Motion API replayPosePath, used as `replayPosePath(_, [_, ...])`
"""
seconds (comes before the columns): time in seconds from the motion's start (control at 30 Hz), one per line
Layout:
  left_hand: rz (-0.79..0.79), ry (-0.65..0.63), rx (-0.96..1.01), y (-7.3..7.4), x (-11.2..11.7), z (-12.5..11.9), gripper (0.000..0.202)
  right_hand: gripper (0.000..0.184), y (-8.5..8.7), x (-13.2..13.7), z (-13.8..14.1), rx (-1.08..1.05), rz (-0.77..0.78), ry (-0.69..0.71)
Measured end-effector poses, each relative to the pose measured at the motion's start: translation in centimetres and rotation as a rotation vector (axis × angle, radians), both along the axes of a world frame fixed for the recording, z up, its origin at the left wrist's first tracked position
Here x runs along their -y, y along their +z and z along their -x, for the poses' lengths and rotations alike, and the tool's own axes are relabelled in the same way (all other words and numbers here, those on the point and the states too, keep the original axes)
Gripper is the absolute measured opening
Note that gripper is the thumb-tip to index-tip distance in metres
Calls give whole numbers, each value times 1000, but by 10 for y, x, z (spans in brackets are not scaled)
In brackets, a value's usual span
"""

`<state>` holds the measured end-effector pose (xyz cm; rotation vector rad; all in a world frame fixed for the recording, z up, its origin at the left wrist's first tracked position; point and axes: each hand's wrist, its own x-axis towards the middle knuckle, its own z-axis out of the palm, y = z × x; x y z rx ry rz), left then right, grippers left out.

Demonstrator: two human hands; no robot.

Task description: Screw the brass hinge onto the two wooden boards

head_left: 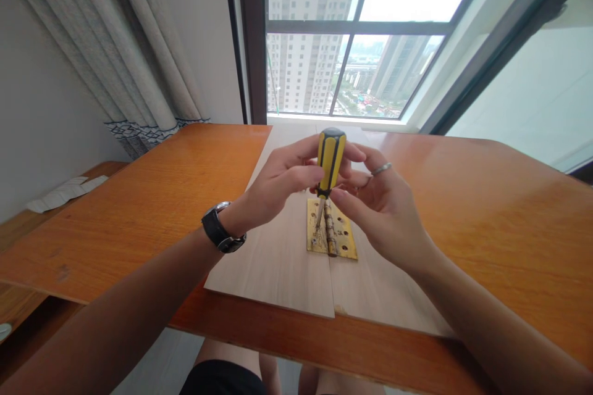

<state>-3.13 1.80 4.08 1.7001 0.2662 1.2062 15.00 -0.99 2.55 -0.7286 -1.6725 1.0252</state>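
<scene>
A screwdriver with a yellow and black handle stands nearly upright in front of me. My left hand, with a black watch on its wrist, closes its thumb and fingers on the handle from the left. From the right, my right hand, wearing a ring, pinches around the handle and its collar, its thumb low. The shaft points down onto the left leaf of a brass butt hinge; whether the tip sits in a screw head, I cannot tell. Several holes show in the hinge. It lies across the seam of two pale wooden boards.
The boards lie on an orange-brown wooden table, reaching its front edge near my legs. Strips of white paper rest on a lower surface at the left. A grey curtain hangs there, and a window stands behind the table.
</scene>
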Motion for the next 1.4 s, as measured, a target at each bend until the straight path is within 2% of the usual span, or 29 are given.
replayPosePath(0.2, [-57, 100, -28, 2, 1, -1, 24, 43, 3, -1, 2, -15, -65, 16])
replayPosePath(0.37, [-149, 210, -11, 1, -2, -3, 39, 54, 4, -1, 5, -13, -120, 2])
replayPosePath(0.6, [-161, 200, 38, -1, -3, -2, 36, 55, 2, -2, 4, -40, -130, 1])
replayPosePath(0.8, [-140, 153, -31, -2, -5, 1, 23, 48, -4, -3, 0, -47, -93, 12])
replayPosePath(0.9, [-162, 176, -38, -3, -7, 1, 21, 44, -2, -2, 1, -45, -83, 41])
replayPosePath(1.03, [-189, 204, -17, -4, -7, 0, 29, 46, 1, -1, 2, -34, -99, 61])
replayPosePath(1.23, [-185, 174, 25, -1, -5, -2, 38, 63, -1, -2, 3, -11, -111, 50])
replayPosePath(1.4, [-214, 202, 32, -4, -7, -3, 38, 57, -1, -2, 3, 15, -116, 11])
